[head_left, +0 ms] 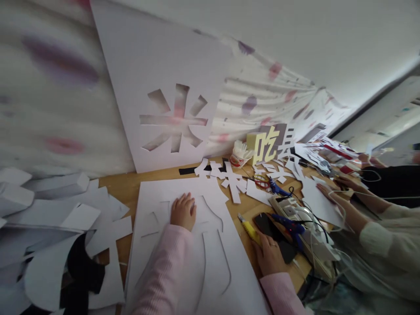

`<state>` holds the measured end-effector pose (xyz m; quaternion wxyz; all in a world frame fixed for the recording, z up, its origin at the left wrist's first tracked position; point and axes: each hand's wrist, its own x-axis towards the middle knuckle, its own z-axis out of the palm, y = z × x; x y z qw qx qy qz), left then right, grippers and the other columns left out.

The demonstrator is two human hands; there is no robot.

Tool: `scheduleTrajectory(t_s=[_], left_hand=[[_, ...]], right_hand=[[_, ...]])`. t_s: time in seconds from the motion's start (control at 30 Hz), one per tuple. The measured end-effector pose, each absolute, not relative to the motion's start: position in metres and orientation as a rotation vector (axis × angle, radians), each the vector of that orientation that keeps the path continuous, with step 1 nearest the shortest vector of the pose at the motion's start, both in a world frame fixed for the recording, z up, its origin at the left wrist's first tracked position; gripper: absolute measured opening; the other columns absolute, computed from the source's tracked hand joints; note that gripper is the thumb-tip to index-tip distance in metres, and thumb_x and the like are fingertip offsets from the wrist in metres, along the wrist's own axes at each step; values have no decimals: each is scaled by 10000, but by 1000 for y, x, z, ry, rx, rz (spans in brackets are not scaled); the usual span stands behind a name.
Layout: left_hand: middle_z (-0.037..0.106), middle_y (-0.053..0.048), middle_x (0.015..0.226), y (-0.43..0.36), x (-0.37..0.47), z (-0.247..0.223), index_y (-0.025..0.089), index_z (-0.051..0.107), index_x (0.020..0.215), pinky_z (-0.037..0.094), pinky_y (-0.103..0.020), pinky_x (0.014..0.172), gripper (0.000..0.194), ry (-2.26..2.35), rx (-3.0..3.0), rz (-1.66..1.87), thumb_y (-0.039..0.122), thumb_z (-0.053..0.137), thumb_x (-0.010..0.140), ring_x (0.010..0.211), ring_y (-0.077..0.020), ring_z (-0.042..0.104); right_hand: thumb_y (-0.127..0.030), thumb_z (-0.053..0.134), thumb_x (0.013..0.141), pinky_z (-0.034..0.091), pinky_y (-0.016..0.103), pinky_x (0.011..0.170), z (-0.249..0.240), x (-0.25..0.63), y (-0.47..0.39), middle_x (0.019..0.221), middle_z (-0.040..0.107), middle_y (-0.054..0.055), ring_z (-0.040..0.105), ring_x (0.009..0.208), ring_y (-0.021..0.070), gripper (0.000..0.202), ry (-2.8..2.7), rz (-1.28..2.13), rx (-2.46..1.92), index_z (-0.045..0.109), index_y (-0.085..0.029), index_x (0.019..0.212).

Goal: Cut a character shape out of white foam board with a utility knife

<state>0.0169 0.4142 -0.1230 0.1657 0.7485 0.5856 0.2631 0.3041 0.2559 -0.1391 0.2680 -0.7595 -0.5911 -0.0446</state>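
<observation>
A white foam board [157, 271] lies in front of me, with curved and straight lines cut into it. My left hand [183, 212] rests on its upper part, palm down, fingers laid on the surface and holding nothing. To the right of the board, my right hand [271, 257] is closed around the rear of a yellow utility knife [250, 230]. The knife lies low at the tabletop, its blade end pointing away from me. A dark smartphone [278, 238] lies just beyond that hand.
Paper offcuts [52, 214] pile up at left. A white panel [170, 57] with a cut-out character leans on the wall. Beyond the board lie cut strokes [231, 177]. Blue glue guns [288, 225] and a power strip [306, 214] with cables stand right, near a co-worker's hands [328, 192].
</observation>
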Motion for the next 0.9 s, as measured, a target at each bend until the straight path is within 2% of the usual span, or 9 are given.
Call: scheduleTrajectory(t_s=[0.07, 0.13, 0.23, 0.37, 0.5, 0.63, 0.7, 0.8, 0.9], left_hand=[[556, -56, 1388, 414, 17, -121, 206, 649, 1141, 303, -452, 1126, 308, 1679, 2144, 739, 223, 473, 889, 1325, -222, 458], [560, -52, 1384, 413, 18, -120, 205, 652, 1139, 308, -453, 1123, 308, 1694, 2148, 730, 215, 475, 886, 1323, -222, 460], [555, -44, 1390, 414, 19, -119, 217, 651, 1143, 304, -459, 1125, 315, 1707, 2157, 717, 210, 461, 892, 1326, -222, 455], [546, -41, 1398, 414, 20, -120, 239, 646, 1160, 310, -482, 1116, 341, 1709, 2180, 690, 213, 409, 917, 1329, -229, 452], [534, -45, 1410, 415, 20, -121, 240, 639, 1182, 319, -483, 1114, 353, 1705, 2207, 659, 214, 414, 912, 1331, -231, 448], [523, -32, 1420, 416, 20, -121, 252, 635, 1197, 317, -481, 1120, 369, 1723, 2204, 638, 214, 402, 914, 1340, -224, 436], [519, -24, 1424, 416, 22, -121, 251, 631, 1206, 316, -475, 1126, 375, 1731, 2198, 623, 216, 397, 915, 1344, -220, 431], [496, -38, 1442, 412, 29, -120, 224, 619, 1231, 293, -497, 1142, 395, 1767, 2181, 601, 210, 372, 922, 1358, -237, 413], [418, -98, 1492, 406, 39, -119, 160, 564, 1299, 253, -553, 1149, 435, 1821, 2162, 584, 207, 328, 937, 1395, -280, 353]], right_hand=[[-609, 414, 881, 484, 525, 861, -133, 304, 260, 976, 664, 181, 614, 909, 322, 532, -1442, 51, -1949, 649, -150, 1014], [-633, 476, 852, 525, 453, 773, -120, 297, 262, 935, 672, 148, 625, 854, 287, 531, -1149, 323, -1822, 616, -170, 1072], [-568, 549, 853, 513, 321, 572, -95, 270, 262, 871, 657, 86, 598, 685, 199, 443, -746, 878, -1515, 595, -215, 1115], [-469, 705, 765, 472, 254, 509, -72, 223, 267, 1041, 619, 102, 541, 671, 135, 367, -644, 1314, -1134, 663, -209, 1019], [-413, 742, 758, 367, 176, 401, -68, 198, 279, 902, 587, 49, 425, 526, 59, 316, -624, 1375, -1050, 655, -210, 985], [-468, 714, 786, 281, 134, 328, -72, 197, 287, 731, 546, -26, 344, 392, 18, 345, -600, 1339, -1140, 580, -233, 1001], [-469, 712, 783, 311, 143, 327, -73, 199, 290, 714, 552, -34, 390, 373, 26, 363, -633, 1305, -1194, 549, -227, 998], [-436, 695, 776, 441, 204, 399, -70, 201, 298, 781, 599, -16, 548, 462, 92, 379, -754, 1236, -1244, 505, -239, 1038], [-418, 583, 839, 398, 205, 341, -65, 202, 318, 761, 608, -30, 492, 392, 93, 462, -1046, 1148, -1414, 435, -287, 1256]])
